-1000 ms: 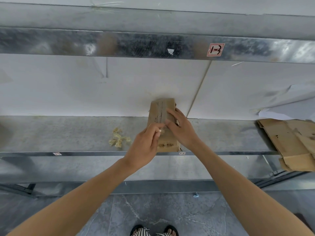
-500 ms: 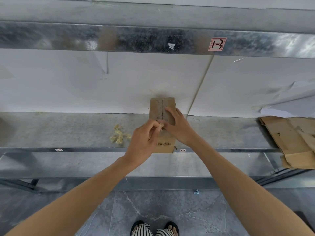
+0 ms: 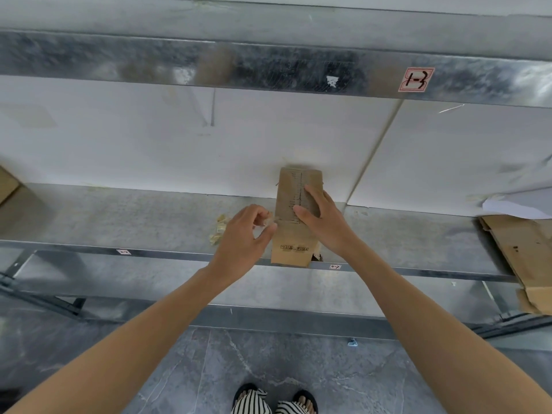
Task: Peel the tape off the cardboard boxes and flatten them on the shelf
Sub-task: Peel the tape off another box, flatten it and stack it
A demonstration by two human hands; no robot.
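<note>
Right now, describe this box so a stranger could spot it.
Follow the metal shelf to its middle, against the white wall. The narrow brown cardboard box lies there under the right hand, the left hand pinching its tape. Unlike the flattened cardboard at the right end, it is unflattened.

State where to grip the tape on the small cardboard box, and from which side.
Pinch the loose end of the tape at the left edge of the box, coming from the left: it is lifted there, and the right hand covers the box's right side.

Galvanised metal shelf (image 3: 119,216) against white wall (image 3: 134,138); grey veined floor (image 3: 298,363).
</note>
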